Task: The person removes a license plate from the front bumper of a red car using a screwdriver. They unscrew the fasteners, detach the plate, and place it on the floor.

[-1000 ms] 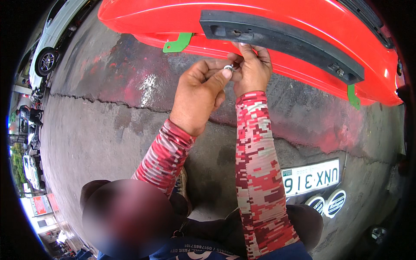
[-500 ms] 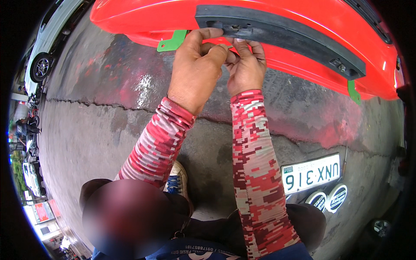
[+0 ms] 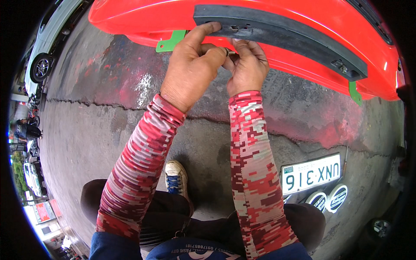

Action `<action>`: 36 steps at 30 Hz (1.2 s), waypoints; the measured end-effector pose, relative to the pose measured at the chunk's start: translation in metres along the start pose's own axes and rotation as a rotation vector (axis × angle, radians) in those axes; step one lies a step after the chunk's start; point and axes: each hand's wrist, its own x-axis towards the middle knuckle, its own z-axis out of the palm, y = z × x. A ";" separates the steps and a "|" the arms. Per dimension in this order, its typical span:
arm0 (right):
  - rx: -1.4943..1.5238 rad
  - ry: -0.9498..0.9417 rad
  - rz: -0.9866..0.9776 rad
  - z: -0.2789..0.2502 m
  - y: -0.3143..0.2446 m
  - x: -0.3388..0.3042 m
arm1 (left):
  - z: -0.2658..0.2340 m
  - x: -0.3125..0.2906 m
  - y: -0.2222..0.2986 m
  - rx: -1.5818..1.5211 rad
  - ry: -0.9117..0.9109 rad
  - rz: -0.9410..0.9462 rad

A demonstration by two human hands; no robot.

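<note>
A red car bumper (image 3: 303, 26) lies across the top of the view, with a black rubber trim strip (image 3: 281, 32) running along it. My left hand (image 3: 190, 69) reaches up, its index finger on the strip's left end. My right hand (image 3: 247, 69) is right beside it, fingers curled against the bumper's lower edge. Between the fingertips of both hands sits a small metal piece (image 3: 228, 52), pinched just under the strip. Both forearms wear red camouflage sleeves.
Green tape tabs (image 3: 171, 41) (image 3: 355, 93) hang from the bumper's lower edge. A licence plate (image 3: 310, 173) and round dark discs (image 3: 327, 199) lie on the cracked, paint-stained concrete at right. My white shoe (image 3: 175, 177) is below. A white car (image 3: 43, 47) stands far left.
Both hands have risen from below the bumper's edge up to the left end of the black strip. The view has drawn closer to the bumper.
</note>
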 end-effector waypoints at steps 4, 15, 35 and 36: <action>0.007 0.028 0.009 0.005 -0.004 -0.005 | 0.006 0.000 0.000 0.034 0.031 0.013; 0.144 0.155 0.048 0.024 -0.008 -0.015 | 0.008 0.001 -0.003 0.004 0.215 0.106; 0.224 0.094 0.081 0.015 -0.003 -0.012 | 0.009 0.006 -0.005 -0.063 0.243 0.100; 0.225 0.081 0.072 0.014 -0.002 -0.011 | 0.009 0.006 -0.005 -0.060 0.241 0.090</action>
